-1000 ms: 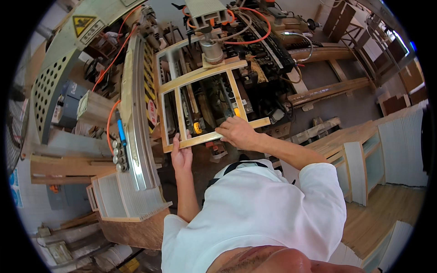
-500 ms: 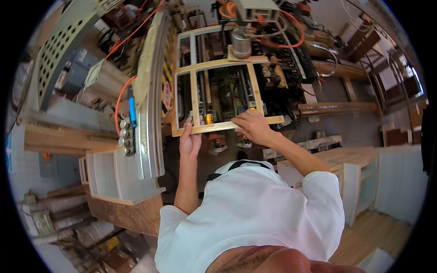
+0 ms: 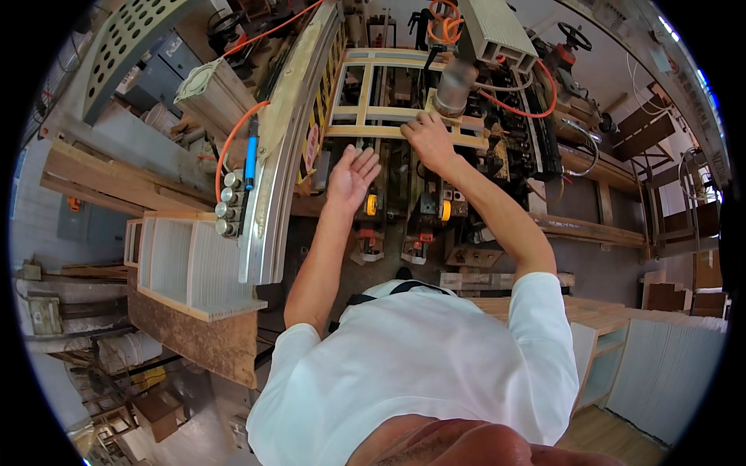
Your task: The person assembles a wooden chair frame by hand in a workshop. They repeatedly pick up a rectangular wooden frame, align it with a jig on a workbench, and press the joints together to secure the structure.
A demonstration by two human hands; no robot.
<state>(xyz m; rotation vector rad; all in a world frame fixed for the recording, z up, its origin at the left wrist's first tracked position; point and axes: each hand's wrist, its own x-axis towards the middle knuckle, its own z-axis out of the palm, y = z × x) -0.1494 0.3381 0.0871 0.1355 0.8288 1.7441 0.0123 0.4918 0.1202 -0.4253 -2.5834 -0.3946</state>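
Observation:
A pale wooden frame (image 3: 362,99) with crossbars lies on the machine ahead of me, its nearest rail running left to right. My right hand (image 3: 432,143) is on that rail, fingers bent over it just left of a metal cylinder (image 3: 456,92); the grip underneath is hidden. Off the frame, my left hand (image 3: 353,180) hovers just on the near side of the rail, palm up, fingers extended and holding nothing. A small wood block (image 3: 432,99) sits beside the cylinder, whose upper part is blurred.
A silver guide rail (image 3: 272,194) with a blue tube (image 3: 251,163) flanks the left side. Ribbed white panels in a wooden crate (image 3: 194,260) stand at lower left. More white panels (image 3: 668,373) are stacked at right. Orange hoses (image 3: 225,155) loop around the machine.
The wooden frame has moved away from me, deeper into the machine. My left hand has let go of the near rail and turned open; my right hand has moved forward with the frame.

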